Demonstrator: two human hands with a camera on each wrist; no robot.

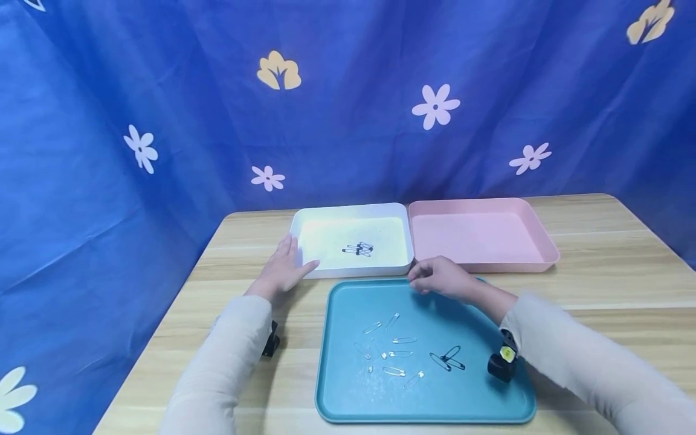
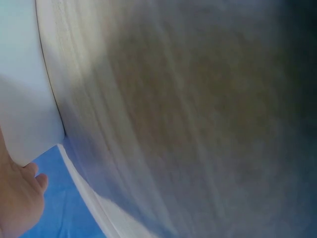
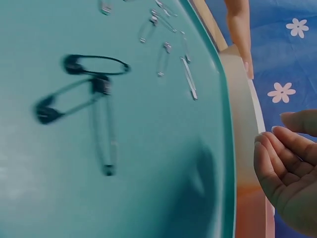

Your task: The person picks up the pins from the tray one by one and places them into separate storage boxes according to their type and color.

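My left hand (image 1: 280,269) rests at the left rim of a white tray (image 1: 356,272), fingers straight and thumb spread along its front edge. Inside that tray lies a small cluster of black safety pins (image 1: 365,249). Over the far edge of a teal tray (image 1: 473,402) hovers my right hand (image 1: 443,279), its fingers loosely bent. The right wrist view shows a gap between thumb and fingers (image 3: 271,171), with nothing visible held there. On the teal tray, several silver safety pins (image 1: 394,371) are scattered left of centre, and a few black safety pins (image 1: 447,360) overlap to their right.
A pink tray (image 1: 467,232) stands right beside the white one, behind the teal tray. All the trays are on a wooden table (image 1: 614,266). A blue curtain (image 1: 348,121) with flower prints hangs behind and to the left.
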